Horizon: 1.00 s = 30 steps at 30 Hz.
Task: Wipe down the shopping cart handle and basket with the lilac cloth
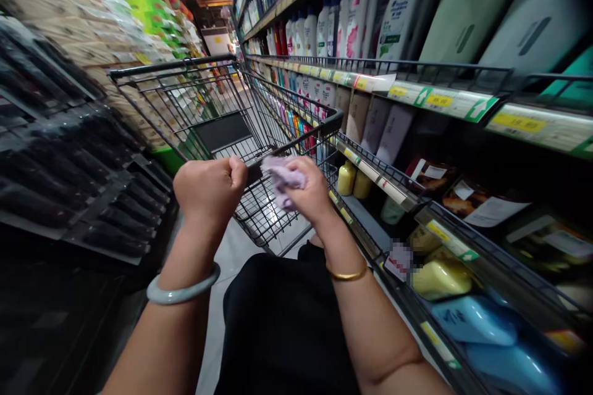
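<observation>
My left hand [208,188] is wrapped round the handle [254,170] of a dark wire shopping cart [227,129], with the thumb along the top. A crumpled pale purple cloth [283,178] is bunched in my right hand [309,188], held right by the other end of the handle. Whether the right fingers also touch the bar cannot be made out. Through the cart's wire basket the floor shows, and a dark panel [222,133] sits inside it. A pale bangle [183,290] circles the left wrist and a gold one [347,274] the right.
Shelves of shampoo bottles [356,18] with wire rails and price tags [438,100] run close along the right. Yellow bottles [440,278] and blue bottles [472,320] lie low there. On the left, packaged goods hang on a rack [88,179] beside stacked packs [60,6]. The aisle stretches ahead.
</observation>
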Each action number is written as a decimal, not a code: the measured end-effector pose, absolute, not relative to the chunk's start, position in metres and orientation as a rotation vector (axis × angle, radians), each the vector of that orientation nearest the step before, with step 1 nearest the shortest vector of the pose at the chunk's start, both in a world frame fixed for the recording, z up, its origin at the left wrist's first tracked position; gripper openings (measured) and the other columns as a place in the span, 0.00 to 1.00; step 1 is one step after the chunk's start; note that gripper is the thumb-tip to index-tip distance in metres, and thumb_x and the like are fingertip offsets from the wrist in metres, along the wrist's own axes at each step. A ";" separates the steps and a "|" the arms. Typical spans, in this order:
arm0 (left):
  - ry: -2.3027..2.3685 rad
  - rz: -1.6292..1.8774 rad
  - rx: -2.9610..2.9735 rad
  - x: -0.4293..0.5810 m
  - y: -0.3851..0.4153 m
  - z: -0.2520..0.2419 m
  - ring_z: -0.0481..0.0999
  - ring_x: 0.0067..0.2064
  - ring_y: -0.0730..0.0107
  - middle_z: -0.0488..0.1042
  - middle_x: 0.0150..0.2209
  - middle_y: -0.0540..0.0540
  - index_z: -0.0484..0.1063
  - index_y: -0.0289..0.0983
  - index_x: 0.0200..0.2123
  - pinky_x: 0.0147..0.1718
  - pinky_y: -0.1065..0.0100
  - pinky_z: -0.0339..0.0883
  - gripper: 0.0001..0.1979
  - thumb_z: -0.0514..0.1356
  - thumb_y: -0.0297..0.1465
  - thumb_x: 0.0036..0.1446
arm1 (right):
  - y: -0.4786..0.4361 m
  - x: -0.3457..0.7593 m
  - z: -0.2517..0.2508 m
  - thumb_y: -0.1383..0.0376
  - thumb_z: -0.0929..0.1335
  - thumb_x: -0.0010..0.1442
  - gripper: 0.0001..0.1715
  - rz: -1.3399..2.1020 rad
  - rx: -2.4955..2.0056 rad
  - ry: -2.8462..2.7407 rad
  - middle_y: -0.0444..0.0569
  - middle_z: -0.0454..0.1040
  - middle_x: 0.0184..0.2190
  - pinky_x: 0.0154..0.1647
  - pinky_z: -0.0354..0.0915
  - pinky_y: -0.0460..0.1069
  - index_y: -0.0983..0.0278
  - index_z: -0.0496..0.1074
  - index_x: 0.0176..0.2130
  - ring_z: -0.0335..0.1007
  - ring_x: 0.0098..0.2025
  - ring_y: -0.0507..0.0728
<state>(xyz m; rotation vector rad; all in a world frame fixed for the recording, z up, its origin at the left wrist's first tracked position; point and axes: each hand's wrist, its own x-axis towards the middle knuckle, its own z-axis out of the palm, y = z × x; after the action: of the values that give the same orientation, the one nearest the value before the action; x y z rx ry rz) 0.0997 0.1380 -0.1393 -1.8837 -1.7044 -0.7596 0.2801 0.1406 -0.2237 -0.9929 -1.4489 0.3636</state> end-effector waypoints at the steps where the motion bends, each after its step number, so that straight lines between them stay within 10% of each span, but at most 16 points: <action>1: -1.707 -0.764 -1.883 0.099 0.139 -0.139 0.55 0.24 0.65 0.60 0.19 0.44 0.58 0.41 0.18 0.30 0.60 0.41 0.23 0.45 0.41 0.64 | 0.148 0.290 -0.229 0.75 0.68 0.52 0.15 0.347 -1.115 -1.297 0.50 0.74 0.49 0.58 0.71 0.52 0.59 0.73 0.39 0.74 0.53 0.57; 30: -1.731 -0.668 -1.906 0.126 0.160 -0.137 0.72 0.30 0.56 0.77 0.27 0.35 0.79 0.36 0.28 0.32 0.59 0.46 0.29 0.44 0.39 0.70 | 0.151 0.287 -0.240 0.70 0.69 0.60 0.17 0.450 -1.573 -1.199 0.54 0.72 0.55 0.52 0.73 0.52 0.60 0.75 0.49 0.74 0.46 0.57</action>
<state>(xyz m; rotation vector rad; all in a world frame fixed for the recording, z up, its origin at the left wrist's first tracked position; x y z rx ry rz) 0.1262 0.1599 -0.1372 -1.9058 -1.7310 -0.6683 0.2869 0.1511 -0.2397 -1.5728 -1.1988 0.4503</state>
